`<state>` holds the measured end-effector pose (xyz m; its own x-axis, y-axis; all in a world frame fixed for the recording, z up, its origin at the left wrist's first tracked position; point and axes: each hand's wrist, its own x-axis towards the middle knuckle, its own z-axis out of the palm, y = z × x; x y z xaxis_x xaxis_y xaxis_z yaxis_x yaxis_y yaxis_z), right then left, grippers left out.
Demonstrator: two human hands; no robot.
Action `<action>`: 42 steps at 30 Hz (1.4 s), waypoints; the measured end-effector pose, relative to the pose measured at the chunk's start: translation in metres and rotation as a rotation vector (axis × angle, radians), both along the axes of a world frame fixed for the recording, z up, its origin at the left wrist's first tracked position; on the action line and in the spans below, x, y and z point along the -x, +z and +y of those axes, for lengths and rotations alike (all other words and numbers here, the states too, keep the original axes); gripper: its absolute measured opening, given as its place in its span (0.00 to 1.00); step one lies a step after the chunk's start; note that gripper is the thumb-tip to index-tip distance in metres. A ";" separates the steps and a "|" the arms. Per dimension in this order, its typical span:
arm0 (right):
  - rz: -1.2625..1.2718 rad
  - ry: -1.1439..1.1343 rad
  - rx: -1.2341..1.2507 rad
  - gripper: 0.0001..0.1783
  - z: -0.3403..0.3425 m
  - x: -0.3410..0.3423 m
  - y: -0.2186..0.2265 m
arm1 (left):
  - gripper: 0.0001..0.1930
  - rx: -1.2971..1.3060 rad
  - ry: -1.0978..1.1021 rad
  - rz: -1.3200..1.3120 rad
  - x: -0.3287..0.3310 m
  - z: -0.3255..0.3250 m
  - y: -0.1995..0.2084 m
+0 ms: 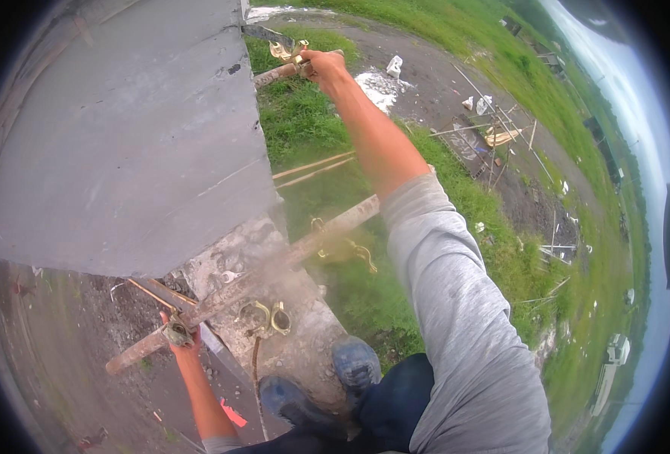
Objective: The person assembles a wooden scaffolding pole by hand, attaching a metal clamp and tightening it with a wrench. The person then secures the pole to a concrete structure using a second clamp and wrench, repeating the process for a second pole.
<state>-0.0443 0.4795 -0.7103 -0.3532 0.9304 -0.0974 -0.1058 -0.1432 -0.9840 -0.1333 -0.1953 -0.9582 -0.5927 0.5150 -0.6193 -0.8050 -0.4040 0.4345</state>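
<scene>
My left hand (187, 348), low on the left, is closed around a scaffold coupler (177, 331) that sits on a long, rusty scaffold pipe (308, 244). This pipe runs slantwise across the ledge and passes behind my right arm. Stretched far forward, my right hand (326, 66) grips another coupler (302, 65) on a second rusty pipe (274, 74) beside the concrete's edge. A pale coupler part (280, 51) hangs just left of those fingers. My right fingers are partly hidden by the hand itself.
A large grey concrete block (123, 144) fills the upper left. My shoes (355, 362) stand on a rough concrete ledge (305, 333), where loose couplers (255, 331) lie near a thin rusty rod (256, 378). Grass and dirt lie far below the ledge's right edge.
</scene>
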 end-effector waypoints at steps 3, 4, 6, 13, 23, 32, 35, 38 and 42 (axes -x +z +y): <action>0.187 -0.013 0.093 0.09 -0.022 0.043 0.009 | 0.26 0.130 0.113 -0.033 -0.001 0.003 0.001; 0.201 -0.023 0.095 0.08 -0.027 0.052 0.011 | 0.26 0.166 0.105 0.010 -0.001 0.005 0.003; 0.209 -0.030 0.107 0.07 -0.036 0.074 0.012 | 0.26 0.176 0.124 -0.019 -0.005 0.005 0.007; 0.362 0.114 0.105 0.18 -0.045 0.114 -0.005 | 0.26 0.192 0.135 0.009 -0.009 0.005 0.011; 0.258 0.083 0.117 0.21 -0.047 0.102 -0.030 | 0.27 0.144 0.107 0.013 -0.010 0.010 0.017; -0.105 0.165 -0.191 0.24 -0.052 0.027 -0.042 | 0.38 0.375 0.065 0.022 -0.003 0.004 0.002; -0.920 0.975 -0.424 0.29 -0.060 -0.065 -0.048 | 0.45 0.378 0.086 -0.009 -0.003 0.005 0.000; -1.390 1.583 -0.386 0.46 -0.094 -0.149 -0.079 | 0.49 0.374 0.094 -0.024 -0.002 0.008 0.003; -1.202 1.257 -1.125 0.48 -0.154 -0.234 -0.122 | 0.52 0.436 0.084 -0.016 0.000 0.015 0.007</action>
